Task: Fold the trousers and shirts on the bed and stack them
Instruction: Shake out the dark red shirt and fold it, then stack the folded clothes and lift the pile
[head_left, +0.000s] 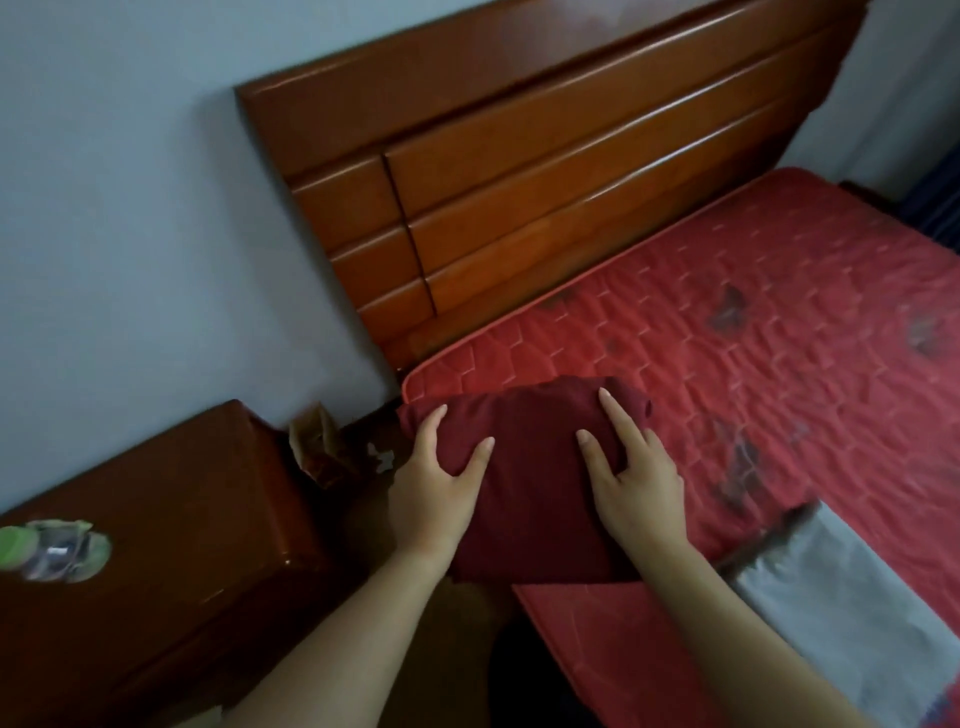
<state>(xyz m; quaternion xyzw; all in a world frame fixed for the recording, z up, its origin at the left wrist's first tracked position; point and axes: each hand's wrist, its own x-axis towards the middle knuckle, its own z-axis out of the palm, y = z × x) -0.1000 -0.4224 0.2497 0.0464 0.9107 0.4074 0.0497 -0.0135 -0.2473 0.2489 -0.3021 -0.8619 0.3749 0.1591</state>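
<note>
— Where is the folded dark red garment (530, 483)?

— On the near corner of the red quilted mattress (779, 338), just below the wooden headboard (519, 156), with its left edge overhanging the mattress side.

— And the hands?

— Both lie on top with fingers straight, gripping nothing. The left hand (441, 493) rests on the left part, thumb spread inward. The right hand (636, 483) presses the right part, forefinger pointing towards the headboard.

— Other clothing?

— A grey garment (852, 603) lies flat on the mattress beside the right forearm, apart from the red one.

— Any writing?

— A green-capped container (47, 551) lies on the brown nightstand (182, 493); its wrapper may be a label, but it is too blurred to read.
</note>
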